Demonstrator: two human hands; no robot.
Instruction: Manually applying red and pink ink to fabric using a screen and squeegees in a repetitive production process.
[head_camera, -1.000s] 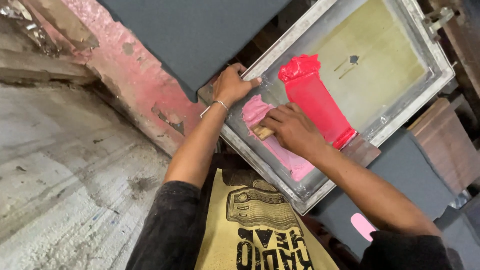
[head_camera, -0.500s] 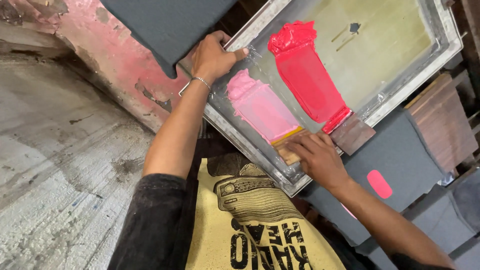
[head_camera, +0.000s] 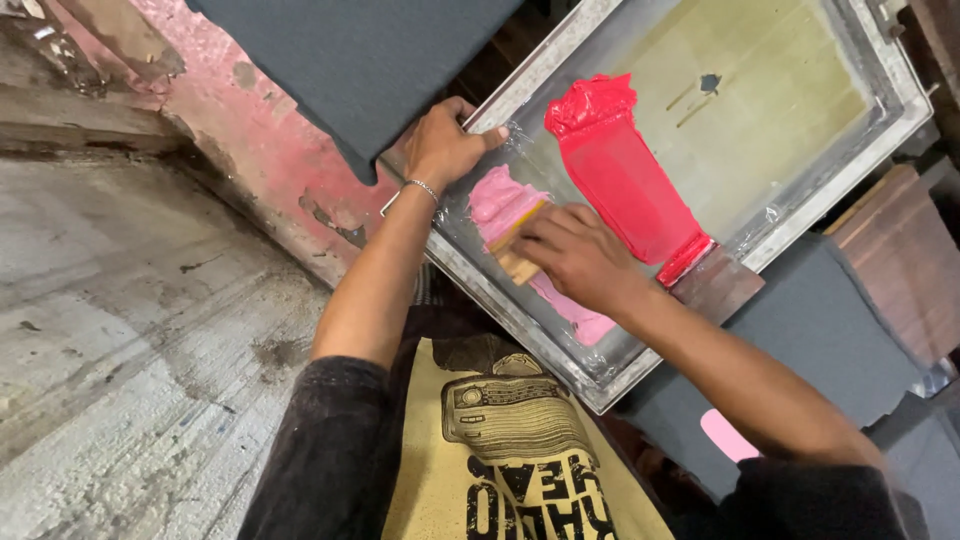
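Squeegee (head_camera: 517, 252) in right hand (head_camera: 572, 255) closed grip, on pink ink; left hand (head_camera: 445, 143) clasps screen frame (head_camera: 520, 82).

The screen frame (head_camera: 520, 85) is pale grey metal; its mesh (head_camera: 770, 110) is yellow-green with a small dark mark. A band of red ink (head_camera: 620, 175) runs across the mesh, bright at one end. Beside it lies a patch of pink ink (head_camera: 495, 200). The squeegee (head_camera: 518, 255) is light tan wood. The left hand (head_camera: 445, 150) carries a silver bracelet (head_camera: 422, 187). The fabric (head_camera: 350, 60) above the frame is dark grey. The wall (head_camera: 250, 140) is stained pink and red over grey. The floor (head_camera: 120, 350) is mottled grey. The shirt (head_camera: 520, 450) is mustard yellow with a black print; the sleeves are black.
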